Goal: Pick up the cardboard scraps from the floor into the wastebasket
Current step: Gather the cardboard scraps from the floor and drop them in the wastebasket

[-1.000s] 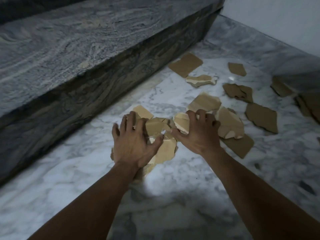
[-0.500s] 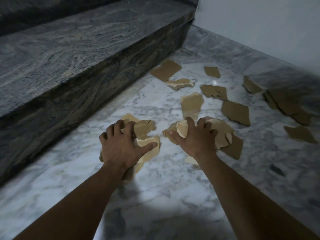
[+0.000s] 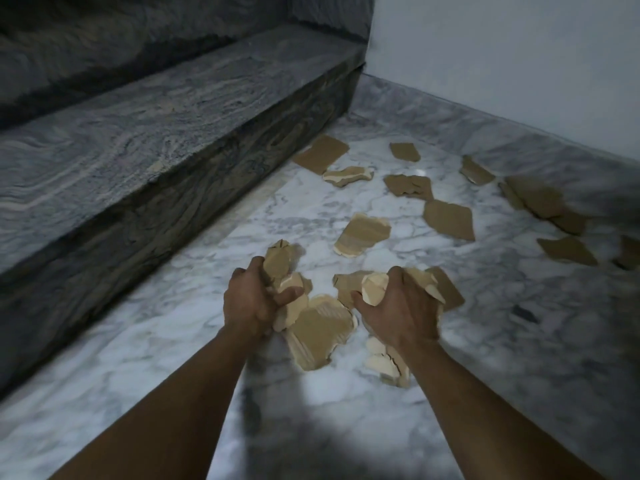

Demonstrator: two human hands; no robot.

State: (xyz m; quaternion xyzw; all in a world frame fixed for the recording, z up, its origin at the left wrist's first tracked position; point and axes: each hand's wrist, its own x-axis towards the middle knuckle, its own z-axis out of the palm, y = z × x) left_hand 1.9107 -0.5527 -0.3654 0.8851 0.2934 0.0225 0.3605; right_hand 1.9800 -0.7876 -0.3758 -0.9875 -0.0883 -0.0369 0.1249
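Torn brown cardboard scraps lie scattered over the white marble floor (image 3: 173, 341). My left hand (image 3: 251, 301) is closed around a bunch of cardboard scraps (image 3: 280, 268), with more pieces hanging below it (image 3: 317, 330). My right hand (image 3: 398, 306) grips another bunch of cardboard scraps (image 3: 374, 284), and a pale piece (image 3: 384, 362) pokes out under its wrist. Loose scraps remain on the floor beyond my hands: one just ahead (image 3: 363, 233), one further right (image 3: 448, 220), several more toward the wall. No wastebasket is in view.
A dark grey stone step (image 3: 156, 133) runs along the left side, its face rising from the floor. A pale wall (image 3: 519, 64) with a marble skirting (image 3: 519, 133) closes off the back right. Bare floor lies near me, below my arms.
Both hands have closed around the scraps they were pressing on and lifted them off the floor. The view has tilted up, showing more of the step and wall.
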